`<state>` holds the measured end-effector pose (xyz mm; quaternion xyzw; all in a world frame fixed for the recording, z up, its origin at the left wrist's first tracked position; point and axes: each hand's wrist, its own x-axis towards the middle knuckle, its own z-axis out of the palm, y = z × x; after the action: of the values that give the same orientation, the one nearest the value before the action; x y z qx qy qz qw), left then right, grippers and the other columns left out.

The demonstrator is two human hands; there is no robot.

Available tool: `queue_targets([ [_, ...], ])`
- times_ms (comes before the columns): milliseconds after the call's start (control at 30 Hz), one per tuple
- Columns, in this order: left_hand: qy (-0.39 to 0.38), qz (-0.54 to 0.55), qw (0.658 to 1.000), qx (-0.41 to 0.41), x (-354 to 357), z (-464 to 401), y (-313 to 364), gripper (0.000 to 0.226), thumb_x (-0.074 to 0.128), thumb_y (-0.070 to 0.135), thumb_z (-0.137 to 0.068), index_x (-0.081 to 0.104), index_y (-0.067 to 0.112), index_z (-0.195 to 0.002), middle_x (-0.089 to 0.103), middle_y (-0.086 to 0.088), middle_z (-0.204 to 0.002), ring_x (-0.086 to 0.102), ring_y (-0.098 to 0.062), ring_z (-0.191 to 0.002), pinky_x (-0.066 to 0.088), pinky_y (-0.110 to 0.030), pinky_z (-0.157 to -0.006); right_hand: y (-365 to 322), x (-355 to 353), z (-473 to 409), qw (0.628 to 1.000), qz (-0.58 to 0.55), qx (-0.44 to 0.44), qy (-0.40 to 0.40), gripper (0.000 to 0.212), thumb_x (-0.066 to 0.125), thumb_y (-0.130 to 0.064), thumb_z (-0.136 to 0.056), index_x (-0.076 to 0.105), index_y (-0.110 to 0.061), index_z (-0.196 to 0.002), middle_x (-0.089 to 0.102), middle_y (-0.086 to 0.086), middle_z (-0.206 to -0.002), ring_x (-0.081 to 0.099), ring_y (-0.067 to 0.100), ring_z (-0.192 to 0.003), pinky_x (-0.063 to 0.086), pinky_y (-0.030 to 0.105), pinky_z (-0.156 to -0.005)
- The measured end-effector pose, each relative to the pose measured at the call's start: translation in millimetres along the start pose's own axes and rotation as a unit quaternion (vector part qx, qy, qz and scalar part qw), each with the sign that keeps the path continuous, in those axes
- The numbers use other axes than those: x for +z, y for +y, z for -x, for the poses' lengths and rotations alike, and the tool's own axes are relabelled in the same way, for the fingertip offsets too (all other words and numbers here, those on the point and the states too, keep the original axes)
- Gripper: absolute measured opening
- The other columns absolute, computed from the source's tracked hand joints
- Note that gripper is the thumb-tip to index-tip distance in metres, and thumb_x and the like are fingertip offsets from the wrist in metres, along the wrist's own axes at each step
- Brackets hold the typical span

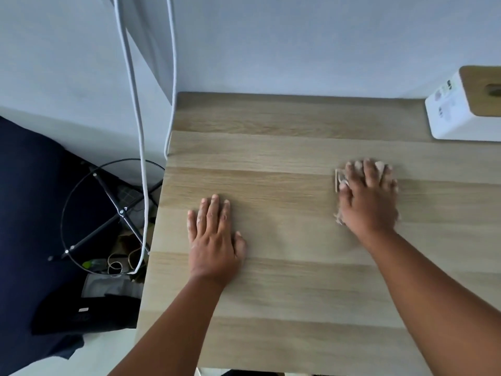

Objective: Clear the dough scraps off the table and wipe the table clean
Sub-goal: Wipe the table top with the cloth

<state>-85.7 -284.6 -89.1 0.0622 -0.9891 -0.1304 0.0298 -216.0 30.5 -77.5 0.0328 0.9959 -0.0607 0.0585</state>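
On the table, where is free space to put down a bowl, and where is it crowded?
Bare wood lies between the left hand and the right hand, which presses a pale wipe. The table's near part between the forearms is free, also the far strip left of the white box. The far right corner is crowded.

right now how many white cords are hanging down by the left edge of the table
2. One white cord hangs further left and runs down to the clutter on the floor. The other white cord drops along the wall to the table at its far-left corner. Their lower ends are hidden.
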Motion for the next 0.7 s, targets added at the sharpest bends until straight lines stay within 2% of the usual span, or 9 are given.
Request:
queue_targets([
  [67,-0.008,-0.002,1.0,-0.001,-1,1,1,0.076,0.044,0.04,-0.086,0.041,0.01,-0.156,0.028,-0.012,-0.168,0.016,-0.031,-0.159,0.012,-0.058,-0.127,-29,4,-8,0.999,-0.004,0.035,-0.014,0.065,0.03,-0.051,-0.096,0.037,-0.033,-0.159,0.021,0.009,-0.172,0.009,0.054,-0.154,0.014,0.065,-0.124],
  [100,-0.012,-0.001,1.0,-0.002,-2,1,1,0.076,0.044,0.04,-0.086,0.04,0.011,-0.156,0.027,-0.011,-0.168,0.015,-0.03,-0.159,0.011,-0.057,-0.127,-43,8,-7,1.0,0.0,0.016,-0.018,0.064,0.032,-0.051,-0.097,0.036,-0.033,-0.159,0.019,0.01,-0.172,0.008,0.054,-0.154,0.012,0.065,-0.124],
  [233,-0.017,-0.001,1.0,-0.008,-7,1,4,0.075,0.042,0.041,-0.086,0.041,0.012,-0.156,0.028,-0.011,-0.168,0.016,-0.031,-0.158,0.009,-0.055,-0.128,-80,17,33,0.993,-0.011,-0.114,-0.012,0.061,0.041,-0.05,-0.096,0.044,-0.034,-0.154,0.026,0.011,-0.17,0.012,0.054,-0.154,0.014,0.063,-0.124],
  [333,-0.015,0.005,1.0,-0.01,-10,2,7,0.075,0.041,0.04,-0.085,0.045,0.013,-0.154,0.032,-0.013,-0.166,0.022,-0.033,-0.156,0.011,-0.055,-0.128,-73,26,89,0.975,-0.021,-0.218,-0.025,0.061,0.044,-0.051,-0.097,0.042,-0.034,-0.155,0.023,0.007,-0.172,0.009,0.047,-0.157,0.017,0.061,-0.124],
  [433,-0.016,0.001,1.0,-0.019,-9,5,11,0.075,0.04,0.042,-0.086,0.044,0.013,-0.154,0.032,-0.014,-0.166,0.022,-0.034,-0.156,0.011,-0.054,-0.128,-25,33,144,0.954,-0.025,-0.299,-0.017,0.058,0.043,-0.047,-0.102,0.036,-0.034,-0.158,0.017,0.002,-0.173,0.002,0.039,-0.16,0.007,0.053,-0.127],
  [500,-0.02,-0.009,0.999,-0.04,-6,8,16,0.076,0.037,0.046,-0.087,0.043,0.012,-0.155,0.031,-0.015,-0.166,0.021,-0.035,-0.156,0.01,-0.053,-0.128,22,34,169,0.95,-0.014,-0.312,-0.016,0.058,0.041,-0.046,-0.104,0.032,-0.035,-0.16,0.01,-0.001,-0.175,-0.001,0.037,-0.161,0.003,0.05,-0.128],
  [600,-0.039,-0.016,0.997,-0.069,1,19,44,0.081,0.033,0.051,-0.087,0.037,0.012,-0.158,0.025,-0.014,-0.169,0.016,-0.035,-0.157,0.008,-0.055,-0.128,100,27,191,0.963,-0.005,-0.268,-0.021,0.061,0.043,-0.047,-0.102,0.028,-0.037,-0.161,0.007,-0.004,-0.175,-0.001,0.035,-0.161,0.007,0.051,-0.129],
  [700,-0.062,-0.018,0.997,-0.039,13,37,92,0.083,0.033,0.053,-0.088,0.033,0.012,-0.16,0.02,-0.014,-0.17,0.01,-0.034,-0.159,0.005,-0.057,-0.128,179,13,195,0.98,-0.002,-0.197,-0.012,0.062,0.048,-0.046,-0.1,0.034,-0.036,-0.16,0.016,-0.002,-0.174,0.005,0.034,-0.161,0.017,0.054,-0.127],
])
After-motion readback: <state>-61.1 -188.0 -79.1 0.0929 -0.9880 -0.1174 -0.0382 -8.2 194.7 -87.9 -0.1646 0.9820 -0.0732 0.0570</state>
